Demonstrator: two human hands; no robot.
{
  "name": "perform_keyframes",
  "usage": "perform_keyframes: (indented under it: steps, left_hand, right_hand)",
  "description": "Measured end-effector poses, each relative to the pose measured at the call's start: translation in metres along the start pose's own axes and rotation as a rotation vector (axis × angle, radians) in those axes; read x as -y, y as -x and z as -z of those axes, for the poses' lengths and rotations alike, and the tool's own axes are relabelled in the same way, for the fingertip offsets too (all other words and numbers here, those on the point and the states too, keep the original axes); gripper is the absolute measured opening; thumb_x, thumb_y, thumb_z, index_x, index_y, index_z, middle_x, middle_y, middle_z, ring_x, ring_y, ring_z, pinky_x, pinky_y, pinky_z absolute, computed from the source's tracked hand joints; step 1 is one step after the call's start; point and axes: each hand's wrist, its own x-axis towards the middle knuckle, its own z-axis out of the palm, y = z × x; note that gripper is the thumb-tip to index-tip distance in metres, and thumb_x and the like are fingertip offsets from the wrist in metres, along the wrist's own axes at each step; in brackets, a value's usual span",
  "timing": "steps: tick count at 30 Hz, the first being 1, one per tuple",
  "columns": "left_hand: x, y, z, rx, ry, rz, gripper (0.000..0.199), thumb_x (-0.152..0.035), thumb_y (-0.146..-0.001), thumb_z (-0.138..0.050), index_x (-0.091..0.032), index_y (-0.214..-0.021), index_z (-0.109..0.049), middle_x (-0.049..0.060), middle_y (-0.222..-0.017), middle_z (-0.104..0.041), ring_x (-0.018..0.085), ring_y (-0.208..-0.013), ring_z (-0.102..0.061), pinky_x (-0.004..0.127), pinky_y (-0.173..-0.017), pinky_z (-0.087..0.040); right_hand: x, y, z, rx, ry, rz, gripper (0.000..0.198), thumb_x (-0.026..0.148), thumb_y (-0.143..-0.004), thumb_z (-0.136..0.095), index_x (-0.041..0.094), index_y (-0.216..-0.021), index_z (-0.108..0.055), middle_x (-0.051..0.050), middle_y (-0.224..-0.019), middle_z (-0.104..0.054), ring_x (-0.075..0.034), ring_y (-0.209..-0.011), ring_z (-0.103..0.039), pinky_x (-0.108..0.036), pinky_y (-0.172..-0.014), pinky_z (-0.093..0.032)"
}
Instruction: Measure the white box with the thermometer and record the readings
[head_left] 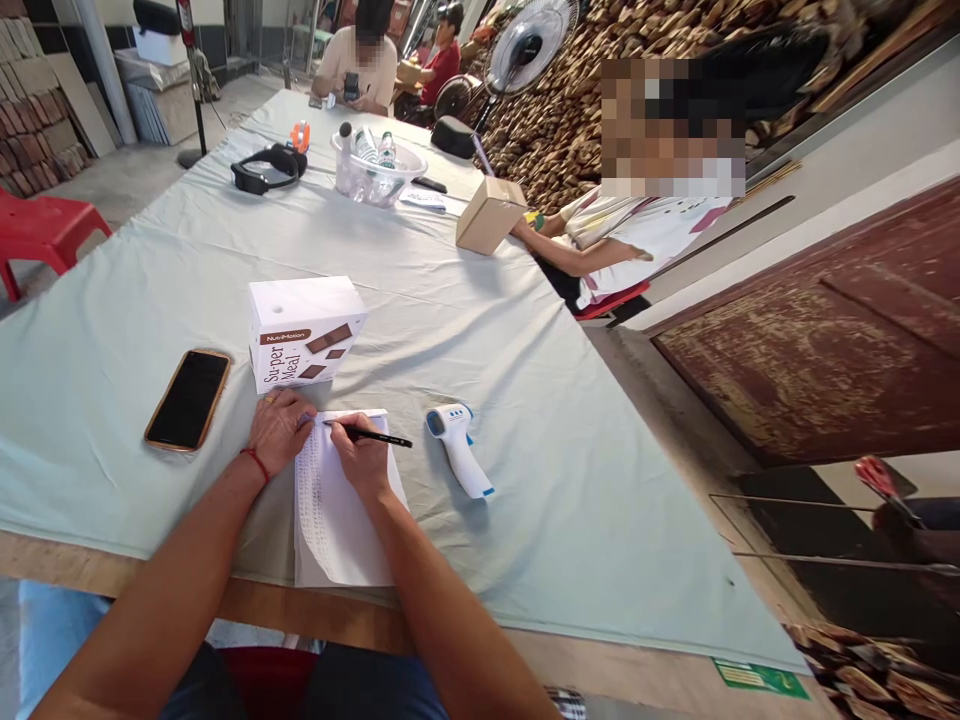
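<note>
A white notepad with handwritten rows down its left side lies at the near edge of the table. My right hand is closed around a black pencil, whose tip meets the top of the page. At the pad's upper left corner rests my left hand, fingers loosely bent and apart, holding nothing. Just beyond it stands a white Super Meal box. Right of the pad lies a white and blue infrared thermometer. A smartphone with a dark screen is on the left.
A cloth-covered table stretches ahead. Farther back are a black headset, an orange tape roll and a plastic basket of bottles. At the right, a person holds a cardboard box; others sit beyond.
</note>
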Motion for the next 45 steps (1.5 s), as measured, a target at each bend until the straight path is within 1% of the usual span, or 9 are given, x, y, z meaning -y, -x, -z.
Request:
perform_keyframes:
  steps: [10,24,29,37,45]
  left_hand:
    - [-0.0009,0.0003,-0.0012,0.021,0.005,0.04,0.014,-0.02,-0.085,-0.061,-0.022,-0.091,-0.074,0.008,-0.097,-0.068,0.029,-0.105,-0.057,0.045,-0.089,-0.047]
    - [0.0019,-0.0006,-0.0025,0.006,-0.005,0.007,0.016,-0.019,-0.084,-0.062,-0.022,-0.092,-0.074,0.007,-0.095,-0.068,0.029,-0.103,-0.059,0.044,-0.088,-0.048]
    - [0.0023,-0.0009,-0.0034,0.006,-0.005,0.019,0.016,-0.019,-0.084,-0.062,-0.023,-0.092,-0.075,0.007,-0.095,-0.068,0.029,-0.104,-0.059,0.045,-0.088,-0.048]
    - [0.0014,-0.0009,-0.0019,0.015,-0.003,0.018,0.016,-0.02,-0.085,-0.061,-0.023,-0.092,-0.074,0.008,-0.094,-0.068,0.029,-0.104,-0.058,0.044,-0.088,-0.049]
    - [0.0042,0.0002,-0.0039,-0.007,0.016,0.005,0.015,-0.023,-0.086,-0.061,-0.023,-0.092,-0.074,0.008,-0.095,-0.068,0.028,-0.104,-0.058,0.045,-0.089,-0.048]
  right_hand:
    - [0.0002,-0.0009,0.0006,-0.017,0.007,0.005,0.017,0.038,-0.075,-0.056,0.024,-0.067,-0.061,0.0,-0.065,-0.064,-0.018,-0.066,-0.057,-0.031,-0.065,-0.048]
    - [0.0012,0.0002,-0.0008,-0.027,0.013,0.014,0.016,0.038,-0.074,-0.055,0.025,-0.067,-0.059,0.0,-0.064,-0.064,-0.019,-0.065,-0.056,-0.032,-0.064,-0.048]
    - [0.0006,-0.0002,-0.0003,-0.022,0.012,0.016,0.015,0.037,-0.074,-0.055,0.025,-0.067,-0.06,0.0,-0.065,-0.064,-0.019,-0.065,-0.056,-0.032,-0.063,-0.048]
    - [0.0023,-0.0008,0.001,-0.017,0.02,0.031,0.016,0.037,-0.075,-0.054,0.024,-0.067,-0.059,0.0,-0.065,-0.063,-0.019,-0.067,-0.056,-0.032,-0.066,-0.048]
    - [0.0019,-0.0004,0.0007,-0.02,0.025,0.01,0.015,0.038,-0.074,-0.054,0.025,-0.068,-0.058,0.0,-0.065,-0.062,-0.019,-0.067,-0.056,-0.032,-0.065,-0.048]
